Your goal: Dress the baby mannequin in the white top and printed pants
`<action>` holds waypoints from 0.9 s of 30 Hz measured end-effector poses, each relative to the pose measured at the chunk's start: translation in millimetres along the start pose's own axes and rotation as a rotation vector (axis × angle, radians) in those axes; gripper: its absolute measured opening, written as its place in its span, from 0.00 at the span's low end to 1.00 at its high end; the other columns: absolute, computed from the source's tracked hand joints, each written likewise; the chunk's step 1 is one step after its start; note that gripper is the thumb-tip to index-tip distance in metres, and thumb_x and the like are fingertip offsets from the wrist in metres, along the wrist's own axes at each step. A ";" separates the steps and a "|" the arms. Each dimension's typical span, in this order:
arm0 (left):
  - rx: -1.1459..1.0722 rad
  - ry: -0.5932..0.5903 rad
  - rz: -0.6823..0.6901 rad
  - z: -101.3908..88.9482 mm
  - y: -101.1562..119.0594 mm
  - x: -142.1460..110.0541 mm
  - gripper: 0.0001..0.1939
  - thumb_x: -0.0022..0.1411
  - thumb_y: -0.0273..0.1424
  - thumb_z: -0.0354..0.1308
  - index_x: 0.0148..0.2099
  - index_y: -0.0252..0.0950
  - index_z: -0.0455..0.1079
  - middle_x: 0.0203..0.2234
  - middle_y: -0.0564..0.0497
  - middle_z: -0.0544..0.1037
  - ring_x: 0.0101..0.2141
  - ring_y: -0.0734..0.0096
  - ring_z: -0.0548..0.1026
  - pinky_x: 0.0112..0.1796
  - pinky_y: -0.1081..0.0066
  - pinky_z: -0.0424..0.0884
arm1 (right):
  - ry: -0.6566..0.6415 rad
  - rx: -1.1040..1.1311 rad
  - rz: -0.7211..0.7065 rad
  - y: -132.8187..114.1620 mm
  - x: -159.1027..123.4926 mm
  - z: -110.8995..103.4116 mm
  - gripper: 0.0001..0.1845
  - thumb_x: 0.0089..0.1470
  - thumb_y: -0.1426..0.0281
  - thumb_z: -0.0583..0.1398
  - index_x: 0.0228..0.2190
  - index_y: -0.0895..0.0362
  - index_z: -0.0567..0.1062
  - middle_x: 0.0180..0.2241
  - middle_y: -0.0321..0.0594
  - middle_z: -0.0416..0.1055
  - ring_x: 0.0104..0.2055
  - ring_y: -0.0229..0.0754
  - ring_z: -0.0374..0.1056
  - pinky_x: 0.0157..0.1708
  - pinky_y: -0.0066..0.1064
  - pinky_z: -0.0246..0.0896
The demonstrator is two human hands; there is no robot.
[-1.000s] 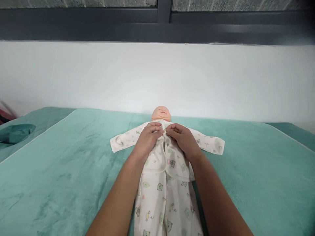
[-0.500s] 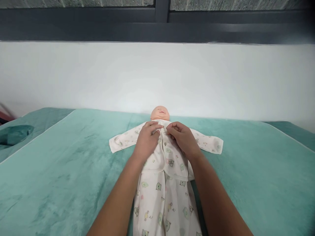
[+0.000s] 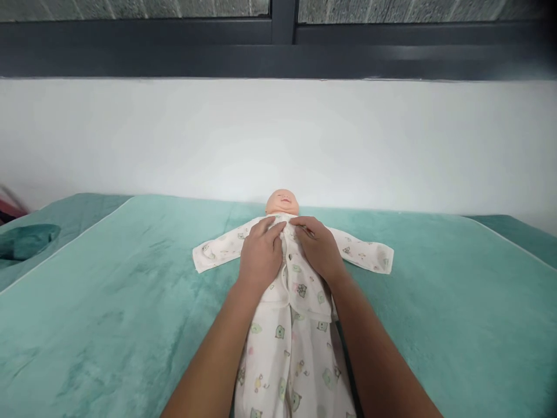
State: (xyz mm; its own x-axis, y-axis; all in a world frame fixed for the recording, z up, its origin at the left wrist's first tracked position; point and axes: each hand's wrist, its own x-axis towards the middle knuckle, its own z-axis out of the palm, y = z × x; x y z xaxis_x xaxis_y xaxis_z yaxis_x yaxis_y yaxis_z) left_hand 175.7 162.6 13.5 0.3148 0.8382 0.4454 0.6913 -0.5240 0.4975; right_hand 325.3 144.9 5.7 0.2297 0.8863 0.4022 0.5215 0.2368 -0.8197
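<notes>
A baby doll [image 3: 282, 202] lies on its back, its head toward the wall, dressed in a white baby shirt [image 3: 300, 290] printed with small animals. My left hand [image 3: 261, 252] is on the chest at the left of the shirt's front opening, fingers bent onto the cloth just below the neck. Opposite it, my right hand [image 3: 317, 244] grips the other front edge near the collar between thumb and fingers. The fingertips of both hands almost meet, and what lies under them is hidden. Below the hands the front edges run down the middle. Printed white trousers [image 3: 265, 371] cover the legs.
A teal plush cover [image 3: 130, 302] spreads under the doll. Behind it rises a white wall [image 3: 278, 133] with a dark window frame [image 3: 174, 52] above. A darker teal fold [image 3: 28, 241] is at the left, and a reddish object [image 3: 11, 210] shows at the left edge.
My right fingers have lowered and flattened slightly onto the cloth by the collar. My left fingers have shifted a little closer together. The doll lies as before.
</notes>
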 end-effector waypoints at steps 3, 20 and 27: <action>-0.018 -0.012 -0.029 0.2 0.4 0.8 0.22 0.66 0.26 0.43 0.57 0.38 0.71 0.58 0.46 0.69 0.58 0.57 0.66 0.58 0.54 0.64 | -0.057 0.028 0.038 2.5 1.7 -0.5 0.17 0.57 0.65 0.53 0.45 0.52 0.76 0.50 0.40 0.73 0.53 0.47 0.66 0.56 0.41 0.56; -0.359 0.114 -0.069 -1.8 -7.5 1.9 0.16 0.62 0.25 0.49 0.47 0.38 0.73 0.51 0.48 0.74 0.54 0.64 0.69 0.57 0.60 0.63 | 0.020 0.006 0.140 -4.1 4.3 -3.4 0.16 0.54 0.62 0.56 0.42 0.55 0.74 0.47 0.41 0.72 0.49 0.45 0.66 0.50 0.38 0.58; -0.491 -0.072 -0.215 -32.9 -3.4 -25.4 0.08 0.61 0.34 0.55 0.37 0.39 0.75 0.30 0.53 0.74 0.30 0.72 0.69 0.33 0.71 0.65 | -0.365 -0.284 0.170 -56.9 -12.0 -37.3 0.21 0.56 0.53 0.55 0.19 0.54 0.62 0.20 0.34 0.63 0.22 0.36 0.53 0.22 0.31 0.44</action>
State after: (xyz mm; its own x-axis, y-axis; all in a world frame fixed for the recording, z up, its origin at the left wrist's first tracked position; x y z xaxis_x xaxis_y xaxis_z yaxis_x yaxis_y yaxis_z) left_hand 143.9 138.1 25.0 0.2557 0.9335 0.2515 0.3656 -0.3342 0.8687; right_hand 323.6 106.0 62.7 0.0550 0.9966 0.0615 0.7163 0.0035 -0.6978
